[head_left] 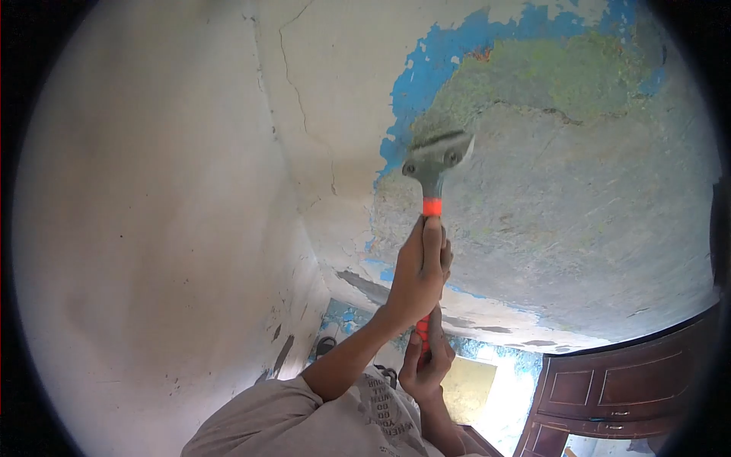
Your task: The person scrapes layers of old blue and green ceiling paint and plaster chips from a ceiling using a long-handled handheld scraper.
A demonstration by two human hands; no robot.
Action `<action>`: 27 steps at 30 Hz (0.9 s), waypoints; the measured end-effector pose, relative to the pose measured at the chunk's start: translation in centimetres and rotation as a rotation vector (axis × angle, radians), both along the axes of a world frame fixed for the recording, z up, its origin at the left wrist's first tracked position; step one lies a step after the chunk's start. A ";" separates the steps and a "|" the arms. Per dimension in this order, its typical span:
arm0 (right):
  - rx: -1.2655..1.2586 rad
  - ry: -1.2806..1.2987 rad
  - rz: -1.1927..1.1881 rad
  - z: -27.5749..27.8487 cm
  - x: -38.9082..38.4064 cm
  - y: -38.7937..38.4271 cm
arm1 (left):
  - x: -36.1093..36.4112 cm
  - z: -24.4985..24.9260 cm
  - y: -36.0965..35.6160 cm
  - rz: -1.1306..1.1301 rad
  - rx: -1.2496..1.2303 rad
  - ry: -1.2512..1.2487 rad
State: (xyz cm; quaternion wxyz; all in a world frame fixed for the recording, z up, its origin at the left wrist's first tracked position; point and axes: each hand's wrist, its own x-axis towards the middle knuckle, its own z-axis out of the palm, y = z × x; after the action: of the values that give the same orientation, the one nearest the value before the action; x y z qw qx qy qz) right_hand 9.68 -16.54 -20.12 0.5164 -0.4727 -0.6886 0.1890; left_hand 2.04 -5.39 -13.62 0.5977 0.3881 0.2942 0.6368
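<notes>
A long-handled scraper (435, 164) with a wide grey metal head and an orange-red collar is held up against the ceiling. Its blade meets a patch where blue paint (415, 84) borders bare grey-green plaster (525, 167). My left hand (422, 266) wraps the handle just below the collar, thumb lying along the shaft. Lower down, my right hand (428, 362) grips the red-and-black end of the same handle. Cracked, off-white paint (327, 91) lies left of the blade.
A pale, stained wall (152, 198) fills the left side and meets the ceiling at a corner line. Dark brown cupboards (636, 381) stand at lower right. Bright light comes from an opening (514, 388) beside them. My light shirt (320, 423) shows at the bottom.
</notes>
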 end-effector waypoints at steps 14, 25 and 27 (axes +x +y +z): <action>-0.102 0.020 0.026 0.6 0.4 -0.1 | -0.1 0.7 -0.2 0.008 -0.023 0.005; -0.062 0.021 0.020 0.0 0.4 0.0 | -0.1 -0.3 -0.2 -0.005 -0.006 0.006; -0.007 0.005 0.019 0.1 0.5 0.5 | -0.2 0.1 0.1 0.002 -0.011 -0.003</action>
State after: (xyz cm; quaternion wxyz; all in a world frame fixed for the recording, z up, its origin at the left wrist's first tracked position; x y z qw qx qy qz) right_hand 10.15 -16.05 -20.06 0.5147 -0.4674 -0.6910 0.1976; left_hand 1.83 -5.32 -13.48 0.5998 0.3836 0.2973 0.6362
